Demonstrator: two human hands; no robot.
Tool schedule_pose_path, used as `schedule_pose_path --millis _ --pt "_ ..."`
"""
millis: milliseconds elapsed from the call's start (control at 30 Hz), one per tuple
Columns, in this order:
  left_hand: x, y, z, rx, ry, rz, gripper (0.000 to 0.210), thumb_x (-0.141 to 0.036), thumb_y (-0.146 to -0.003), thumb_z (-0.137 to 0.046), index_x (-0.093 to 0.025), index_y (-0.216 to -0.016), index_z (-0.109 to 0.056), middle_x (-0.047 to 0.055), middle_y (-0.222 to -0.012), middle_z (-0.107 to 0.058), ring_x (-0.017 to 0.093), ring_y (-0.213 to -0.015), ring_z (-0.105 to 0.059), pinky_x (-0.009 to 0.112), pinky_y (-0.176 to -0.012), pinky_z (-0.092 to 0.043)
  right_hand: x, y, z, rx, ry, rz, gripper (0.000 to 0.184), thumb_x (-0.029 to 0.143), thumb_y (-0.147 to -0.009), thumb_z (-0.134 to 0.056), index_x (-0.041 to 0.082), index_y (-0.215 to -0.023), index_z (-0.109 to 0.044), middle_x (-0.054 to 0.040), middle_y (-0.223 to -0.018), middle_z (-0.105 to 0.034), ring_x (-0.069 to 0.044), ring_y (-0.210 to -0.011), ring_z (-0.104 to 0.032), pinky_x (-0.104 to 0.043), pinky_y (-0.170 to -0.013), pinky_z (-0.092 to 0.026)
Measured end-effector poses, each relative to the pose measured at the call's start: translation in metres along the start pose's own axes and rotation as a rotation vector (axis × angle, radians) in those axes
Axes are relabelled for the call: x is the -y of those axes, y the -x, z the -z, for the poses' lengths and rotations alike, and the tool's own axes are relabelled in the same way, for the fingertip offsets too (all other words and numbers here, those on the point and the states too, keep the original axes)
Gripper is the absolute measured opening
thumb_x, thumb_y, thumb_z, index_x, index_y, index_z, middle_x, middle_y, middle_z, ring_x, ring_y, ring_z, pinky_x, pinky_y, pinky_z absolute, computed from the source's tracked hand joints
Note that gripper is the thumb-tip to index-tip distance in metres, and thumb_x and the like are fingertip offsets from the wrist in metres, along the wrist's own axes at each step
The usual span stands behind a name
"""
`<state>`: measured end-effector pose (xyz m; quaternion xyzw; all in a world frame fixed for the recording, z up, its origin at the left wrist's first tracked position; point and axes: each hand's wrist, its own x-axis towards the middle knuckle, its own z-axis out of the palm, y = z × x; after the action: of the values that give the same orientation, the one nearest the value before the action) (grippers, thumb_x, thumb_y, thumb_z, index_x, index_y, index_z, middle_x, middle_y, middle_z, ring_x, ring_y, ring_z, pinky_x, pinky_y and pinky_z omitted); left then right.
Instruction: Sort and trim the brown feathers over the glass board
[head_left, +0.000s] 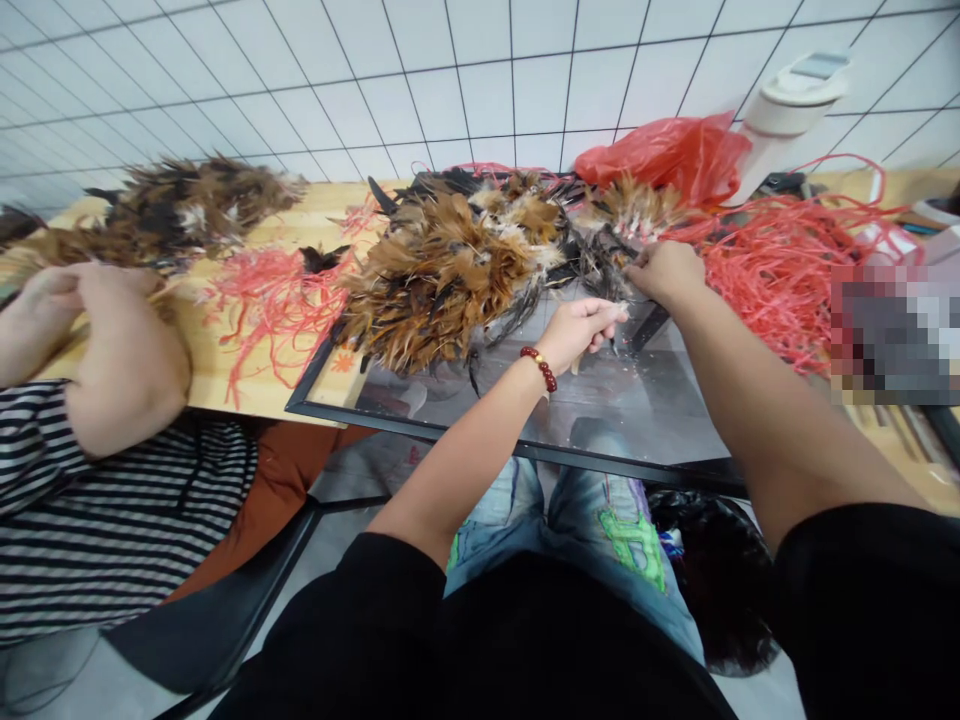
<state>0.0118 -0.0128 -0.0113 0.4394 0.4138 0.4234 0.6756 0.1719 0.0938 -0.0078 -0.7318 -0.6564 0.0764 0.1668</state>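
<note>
My left hand [581, 332], with a red bead bracelet [539, 369] at the wrist, is pinched shut on a small bunch of feathers; a pale, fluffy end [619, 311] sticks out at the fingertips. Just beyond it, my right hand [670, 271] has its fingers closed at the edge of some loose dark feathers [598, 262]; its fingertips are partly hidden. To the left of both hands lies a big heap of brown feathers [442, 275]. Under my hands is a dark, glossy, black-framed panel [637, 400].
Red plastic strips [787, 270] pile up at right, with more pink strips [281, 300] at left. Behind are a red plastic bag [667, 158] and a white tumbler [787, 120]. At left a person in a striped shirt [120, 520] sits near another feather heap [195, 205].
</note>
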Motion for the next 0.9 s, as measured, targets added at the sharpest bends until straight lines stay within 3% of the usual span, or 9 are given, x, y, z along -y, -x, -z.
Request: schedule_pose_path --millis 100,200,300,400,500,633,667,800,900 --pt "-0.001 0.000 0.000 -0.002 0.011 0.009 0.018 -0.018 -0.093 -0.062 -0.012 -0.077 -0.066 -0.006 -0.055 -0.054 0.000 -0.042 -0.040 0.015 -0.044 -0.029 0.002 0.001 0.008 0.018 -0.033 -0.042 0.014 0.025 -0.087 -0.060 0.015 -0.086 -0.070 -0.0180 -0.098 -0.072 -0.030 -0.097 -0.063 -0.044 -0.088 -0.045" --pt "-0.001 -0.001 0.001 -0.004 0.044 0.005 0.019 -0.017 -0.094 -0.060 -0.013 -0.077 -0.066 -0.006 -0.055 -0.053 0.000 -0.043 -0.040 0.015 -0.044 -0.029 -0.008 0.000 0.014 -0.088 -0.348 -0.040 0.010 0.017 -0.087 -0.060 0.016 -0.077 -0.063 -0.0084 -0.081 -0.067 -0.018 -0.079 -0.056 -0.033 -0.081 -0.043" --pt "-0.002 -0.002 0.001 -0.021 0.085 -0.006 0.019 -0.016 -0.094 -0.059 -0.013 -0.077 -0.066 -0.006 -0.055 -0.052 0.000 -0.043 -0.040 0.014 -0.044 -0.029 -0.018 0.005 0.016 -0.157 -0.702 -0.052 0.018 0.009 -0.083 -0.062 0.019 -0.069 -0.056 0.0028 -0.064 -0.054 -0.011 -0.063 -0.044 -0.029 -0.070 -0.040" --pt "-0.003 -0.002 0.001 -0.051 0.117 -0.007 0.018 -0.017 -0.094 -0.060 -0.013 -0.076 -0.065 -0.006 -0.056 -0.052 0.000 -0.043 -0.040 0.015 -0.044 -0.030 -0.022 0.019 0.017 -0.153 -0.827 0.013 0.019 0.006 -0.081 -0.063 0.019 -0.069 -0.057 0.0046 -0.062 -0.051 -0.010 -0.058 -0.042 -0.028 -0.065 -0.038" --pt "-0.006 -0.001 0.001 -0.065 0.168 0.001 0.018 -0.017 -0.093 -0.061 -0.013 -0.076 -0.063 -0.006 -0.056 -0.052 0.000 -0.043 -0.040 0.015 -0.044 -0.031 -0.026 0.032 0.020 -0.126 -0.826 0.113 0.015 0.003 -0.077 -0.065 0.018 -0.077 -0.064 0.0014 -0.071 -0.060 -0.010 -0.062 -0.048 -0.028 -0.066 -0.040" --pt "-0.009 0.000 0.003 -0.073 0.266 -0.003 0.019 -0.016 -0.096 -0.056 -0.012 -0.077 -0.061 -0.006 -0.056 -0.050 0.001 -0.044 -0.041 0.015 -0.044 -0.030 -0.042 0.037 0.020 -0.386 -0.776 0.051 0.014 0.005 -0.078 -0.060 0.017 -0.082 -0.067 -0.0020 -0.074 -0.063 -0.011 -0.061 -0.046 -0.030 -0.064 -0.040" --pt "-0.009 -0.001 0.003 -0.075 0.284 -0.004 0.020 -0.015 -0.096 -0.055 -0.012 -0.078 -0.061 -0.006 -0.056 -0.050 0.001 -0.044 -0.042 0.015 -0.044 -0.030 -0.046 0.038 0.020 -0.398 -0.749 0.039 0.012 0.007 -0.078 -0.061 0.017 -0.081 -0.067 -0.0021 -0.072 -0.063 -0.011 -0.060 -0.045 -0.030 -0.063 -0.039" --pt "-0.009 -0.001 0.004 -0.075 0.306 0.002 0.020 -0.015 -0.097 -0.054 -0.012 -0.079 -0.062 -0.005 -0.058 -0.051 0.001 -0.045 -0.042 0.015 -0.045 -0.031 -0.054 0.046 0.017 -0.245 -0.518 0.130 0.005 0.018 -0.076 -0.069 0.018 -0.080 -0.072 -0.0034 -0.070 -0.066 -0.013 -0.061 -0.048 -0.031 -0.066 -0.041" --pt "-0.009 0.000 0.005 -0.078 0.304 0.007 0.020 -0.017 -0.097 -0.056 -0.012 -0.079 -0.062 -0.005 -0.059 -0.051 0.001 -0.046 -0.042 0.015 -0.046 -0.031 -0.053 0.049 0.012 -0.242 -0.345 0.179 0.012 0.023 -0.078 -0.066 0.019 -0.083 -0.076 -0.0061 -0.077 -0.071 -0.018 -0.068 -0.056 -0.034 -0.072 -0.044"
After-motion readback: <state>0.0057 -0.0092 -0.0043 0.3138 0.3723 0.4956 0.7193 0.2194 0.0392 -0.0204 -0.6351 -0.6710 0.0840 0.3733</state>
